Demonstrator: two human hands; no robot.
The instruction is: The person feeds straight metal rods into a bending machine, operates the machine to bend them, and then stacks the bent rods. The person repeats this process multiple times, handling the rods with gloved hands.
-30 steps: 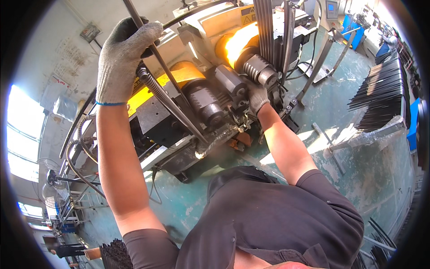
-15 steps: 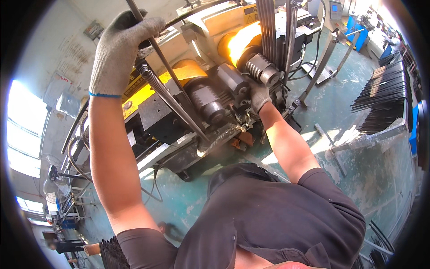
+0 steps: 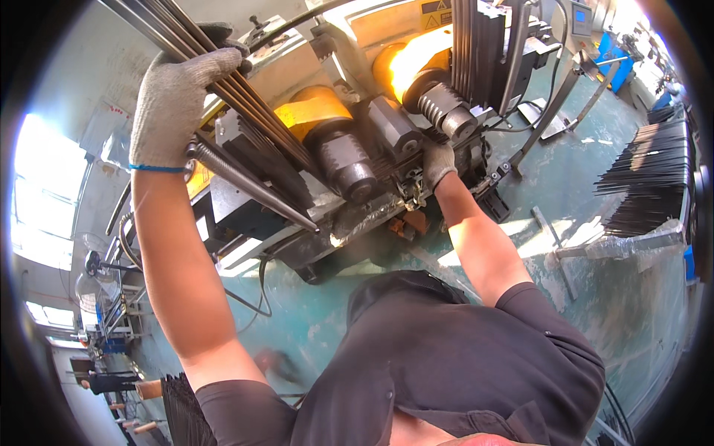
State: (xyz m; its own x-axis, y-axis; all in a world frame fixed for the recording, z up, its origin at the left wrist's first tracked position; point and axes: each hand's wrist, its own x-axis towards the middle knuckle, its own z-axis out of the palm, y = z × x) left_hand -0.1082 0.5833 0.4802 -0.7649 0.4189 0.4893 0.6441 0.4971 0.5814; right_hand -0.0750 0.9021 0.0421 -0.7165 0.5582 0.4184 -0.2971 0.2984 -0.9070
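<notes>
My left hand (image 3: 181, 104), in a grey knit glove, is raised high and closed around a bundle of long dark metal rods (image 3: 245, 104) that slants down to the right. My right hand (image 3: 437, 162), also gloved, reaches down into the middle of the yellow and black rolling machine (image 3: 349, 141), fingers at a small part beside the dark cylindrical rollers (image 3: 446, 111); what it holds is hidden. A threaded shaft (image 3: 245, 178) runs diagonally below my left wrist.
Dark rods are stacked on a rack (image 3: 647, 178) at the right. A metal stand (image 3: 554, 111) leans behind the machine. The floor (image 3: 327, 327) is worn green concrete. Bright windows (image 3: 37, 193) and a fan (image 3: 93, 264) sit at far left.
My left hand has slid lower along the rod bundle and the rods now spread wider in its grip. My right hand stays at the same spot by the rollers.
</notes>
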